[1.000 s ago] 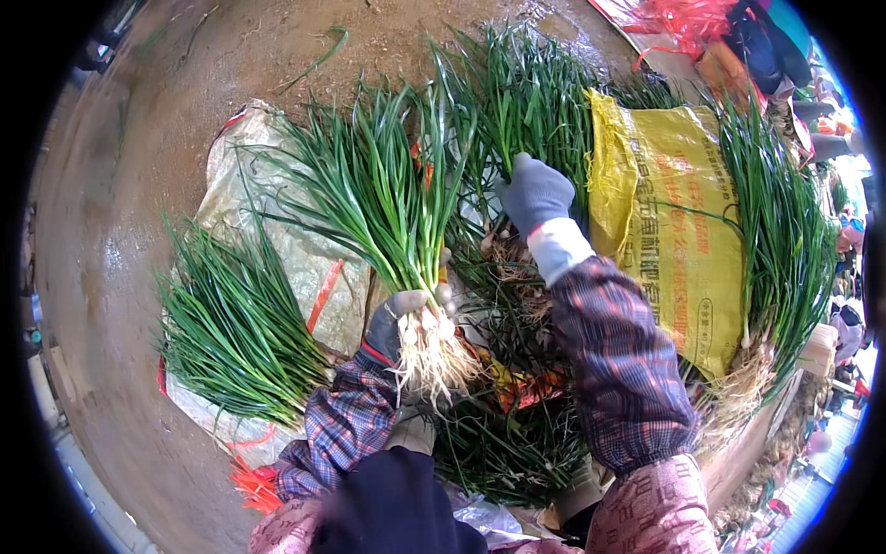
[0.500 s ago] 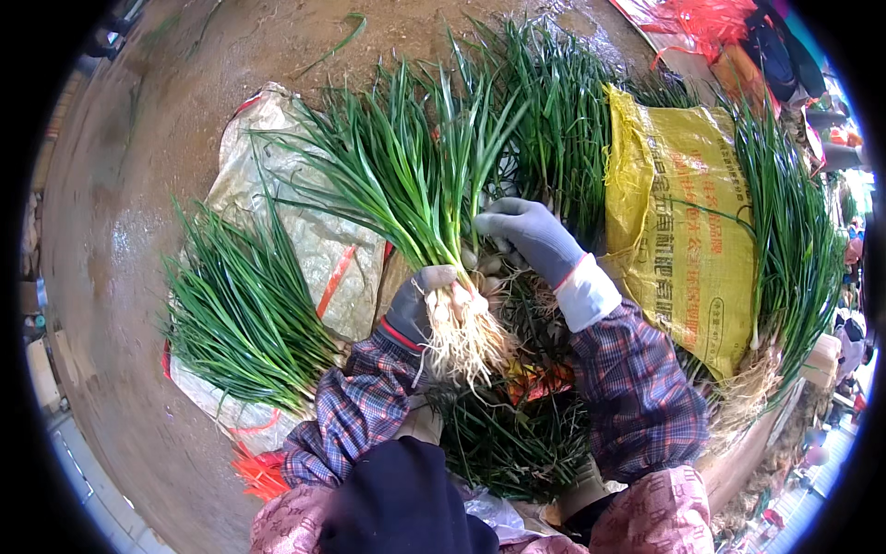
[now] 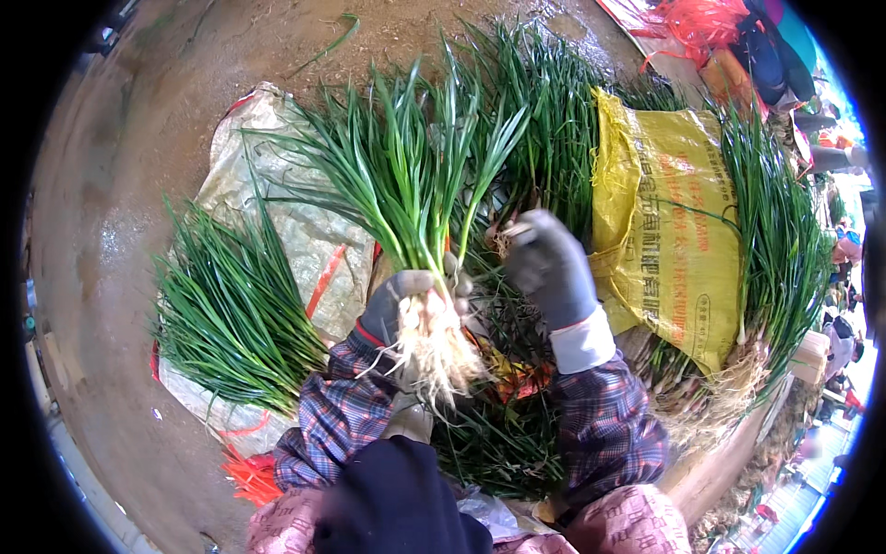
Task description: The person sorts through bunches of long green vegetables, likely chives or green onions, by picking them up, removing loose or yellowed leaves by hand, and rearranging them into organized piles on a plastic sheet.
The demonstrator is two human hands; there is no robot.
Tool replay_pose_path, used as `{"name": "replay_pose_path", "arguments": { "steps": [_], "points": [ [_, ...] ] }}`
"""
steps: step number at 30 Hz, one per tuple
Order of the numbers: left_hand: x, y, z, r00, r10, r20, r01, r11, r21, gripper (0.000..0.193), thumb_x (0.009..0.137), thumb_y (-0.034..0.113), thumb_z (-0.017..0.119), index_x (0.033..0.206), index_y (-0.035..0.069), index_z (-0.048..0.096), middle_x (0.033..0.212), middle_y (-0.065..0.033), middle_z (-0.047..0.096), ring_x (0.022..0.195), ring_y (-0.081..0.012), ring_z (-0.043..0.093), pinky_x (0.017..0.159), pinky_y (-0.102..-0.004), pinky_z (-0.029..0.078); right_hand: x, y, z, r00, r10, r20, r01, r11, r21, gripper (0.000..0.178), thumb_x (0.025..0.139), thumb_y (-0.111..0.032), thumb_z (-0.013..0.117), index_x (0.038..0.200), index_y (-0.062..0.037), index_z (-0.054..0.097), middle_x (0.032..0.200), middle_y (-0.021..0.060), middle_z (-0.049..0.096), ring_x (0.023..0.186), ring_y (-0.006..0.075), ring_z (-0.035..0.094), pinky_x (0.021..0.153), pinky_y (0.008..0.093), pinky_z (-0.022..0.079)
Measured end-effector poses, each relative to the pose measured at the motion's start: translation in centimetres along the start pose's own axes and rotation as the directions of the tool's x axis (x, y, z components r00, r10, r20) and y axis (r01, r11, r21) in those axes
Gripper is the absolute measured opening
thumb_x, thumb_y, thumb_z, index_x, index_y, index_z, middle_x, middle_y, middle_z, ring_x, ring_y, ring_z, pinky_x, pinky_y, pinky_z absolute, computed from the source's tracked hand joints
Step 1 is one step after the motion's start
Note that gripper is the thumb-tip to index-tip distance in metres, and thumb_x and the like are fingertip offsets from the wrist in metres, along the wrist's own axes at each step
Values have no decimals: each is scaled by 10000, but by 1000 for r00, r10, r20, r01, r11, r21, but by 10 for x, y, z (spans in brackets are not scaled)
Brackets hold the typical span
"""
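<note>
My left hand, in a grey glove, is closed around a bunch of green garlic. Its leaves point away from me, and the pale bulbs and stringy roots hang toward me. To the right of the bunch is my right hand, also gloved and slightly blurred. Its fingers are curled in, and a small brownish tuft shows beside the fingertips; whether they grip it is unclear. One stalk leans out from the bunch's right side.
A pile of green garlic lies on a pale sack at left. More stands at the back and far right, beside a yellow woven sack. Leafy scraps lie between my forearms. Red plastic strips sit lower left.
My right hand has drawn away from the bunch, slightly right and toward me. My left hand, still holding the green garlic, has shifted a little left. The view has moved slightly.
</note>
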State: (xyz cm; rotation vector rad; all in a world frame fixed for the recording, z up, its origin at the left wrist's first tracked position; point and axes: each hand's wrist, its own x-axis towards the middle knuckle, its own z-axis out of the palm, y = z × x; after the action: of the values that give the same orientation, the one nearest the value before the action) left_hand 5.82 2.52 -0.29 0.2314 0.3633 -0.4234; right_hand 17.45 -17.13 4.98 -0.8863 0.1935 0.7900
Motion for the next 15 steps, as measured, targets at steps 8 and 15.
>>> {"name": "replay_pose_path", "arguments": {
  "steps": [8,15],
  "points": [
    [5,-4,-10,978,98,182,-89,994,-60,476,794,160,672,1242,32,576,1169,-171,638,1078,-337,637,945,-500,522,49,-38,-26,777,-625,-76,-224,-162,-961,292,914,-356,628,1024,-98,709,907,109,737,802,277,715,671,390,536],
    [18,-8,15,997,72,-33,-68,993,98,419,781,207,680,1143,16,594,1245,-200,593,1109,-294,613,960,-441,520,100,-50,-28,821,-516,-246,-465,-353,-812,239,872,-326,625,935,-108,699,888,143,725,841,336,705,707,425,540]
  ]
}}
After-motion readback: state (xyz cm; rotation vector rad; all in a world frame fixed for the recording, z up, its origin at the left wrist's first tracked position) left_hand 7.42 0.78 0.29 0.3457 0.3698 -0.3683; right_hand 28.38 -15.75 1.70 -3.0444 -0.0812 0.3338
